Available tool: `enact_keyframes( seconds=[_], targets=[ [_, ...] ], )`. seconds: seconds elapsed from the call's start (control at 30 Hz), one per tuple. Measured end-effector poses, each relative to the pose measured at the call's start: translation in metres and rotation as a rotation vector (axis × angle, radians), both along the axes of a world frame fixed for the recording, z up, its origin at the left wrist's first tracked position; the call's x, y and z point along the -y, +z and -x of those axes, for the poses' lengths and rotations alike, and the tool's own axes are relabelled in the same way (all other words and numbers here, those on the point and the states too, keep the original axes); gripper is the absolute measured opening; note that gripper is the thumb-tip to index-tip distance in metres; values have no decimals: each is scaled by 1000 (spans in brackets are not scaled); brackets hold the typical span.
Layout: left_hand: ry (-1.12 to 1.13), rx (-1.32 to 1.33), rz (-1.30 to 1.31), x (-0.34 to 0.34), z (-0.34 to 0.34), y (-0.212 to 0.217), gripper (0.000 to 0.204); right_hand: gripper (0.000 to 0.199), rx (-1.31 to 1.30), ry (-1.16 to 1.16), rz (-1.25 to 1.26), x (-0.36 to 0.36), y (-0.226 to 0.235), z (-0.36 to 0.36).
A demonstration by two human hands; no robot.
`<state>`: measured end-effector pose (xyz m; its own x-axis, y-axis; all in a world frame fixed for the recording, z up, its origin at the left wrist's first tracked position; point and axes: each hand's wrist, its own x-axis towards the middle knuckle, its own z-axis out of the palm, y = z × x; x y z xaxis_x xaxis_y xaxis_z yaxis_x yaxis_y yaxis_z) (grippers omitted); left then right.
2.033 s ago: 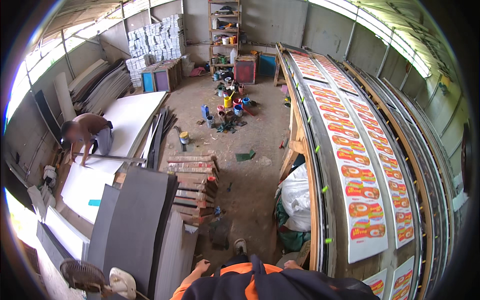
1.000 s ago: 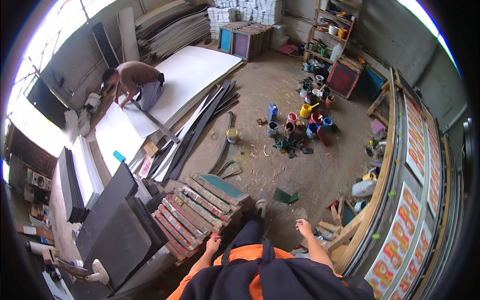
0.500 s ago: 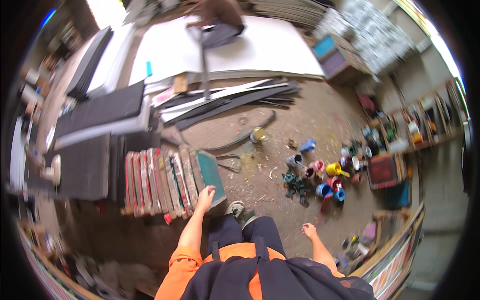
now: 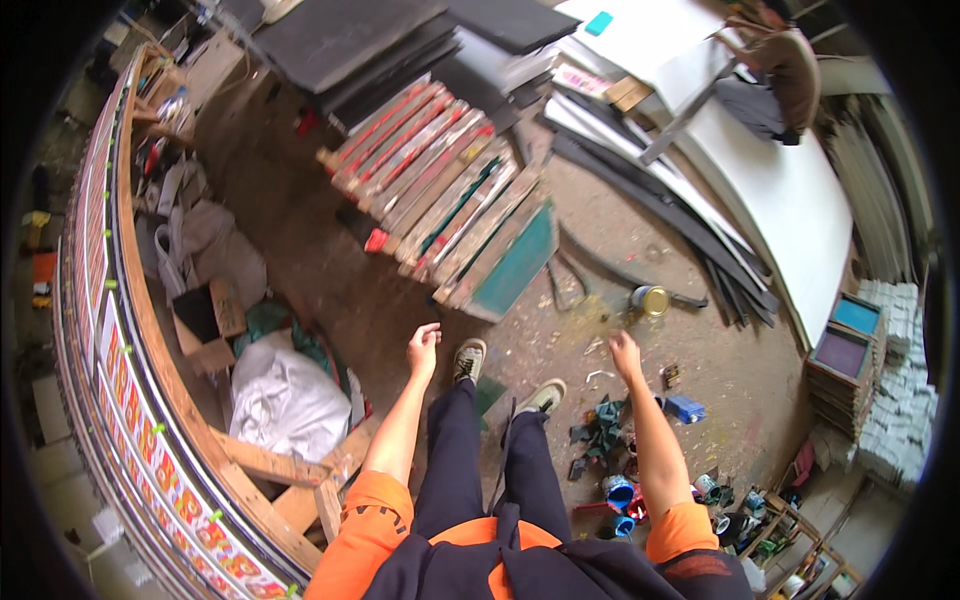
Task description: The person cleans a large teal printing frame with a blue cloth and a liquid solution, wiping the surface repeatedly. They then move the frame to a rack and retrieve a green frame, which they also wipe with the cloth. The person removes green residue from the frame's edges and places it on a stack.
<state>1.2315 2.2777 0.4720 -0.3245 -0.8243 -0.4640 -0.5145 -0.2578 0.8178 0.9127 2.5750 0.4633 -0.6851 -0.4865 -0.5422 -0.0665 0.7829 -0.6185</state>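
Note:
My left hand (image 4: 423, 350) hangs in the air just short of a row of wooden-framed screens (image 4: 440, 185), apart from them. Its fingers are loosely bent and hold nothing. The screens stand on edge side by side, their frames stained red and grey; the nearest end one shows a green panel (image 4: 514, 265). My right hand (image 4: 625, 357) is raised over the floor, fingers curled in, with nothing visible in them. Past it lies a round tin (image 4: 651, 300) with a yellowish rim. Dark green scraps (image 4: 600, 430) lie beside my right forearm.
Paint pots (image 4: 618, 490) and a blue container (image 4: 685, 408) are on the right. A person (image 4: 780, 70) sits on white sheets (image 4: 790, 220) at the far right. Dark strips (image 4: 650, 190) lie before them. A wooden-edged bench (image 4: 170, 360) and a pale sack (image 4: 285, 395) are at left.
My view has swung to the left, bringing the bench and sack in. My left hand has come away from the green-panelled screen, and my right arm has swung forward. My feet are farther apart.

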Motion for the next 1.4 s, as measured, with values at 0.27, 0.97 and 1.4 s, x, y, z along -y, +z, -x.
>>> enact_keyframes(
  seconds=[0.27, 0.97, 1.4],
  targets=[
    [-321, 53, 567, 36, 19, -20, 16, 62, -84, 4, 178, 129, -66, -77],
    [-597, 156, 1084, 117, 98, -27, 32, 107, -381, -383, 175, 298, -76, -103],
    [-704, 18, 496, 48, 116, -4, 44, 97, -285, -423, 130, 206, -58, -96]
  ],
)
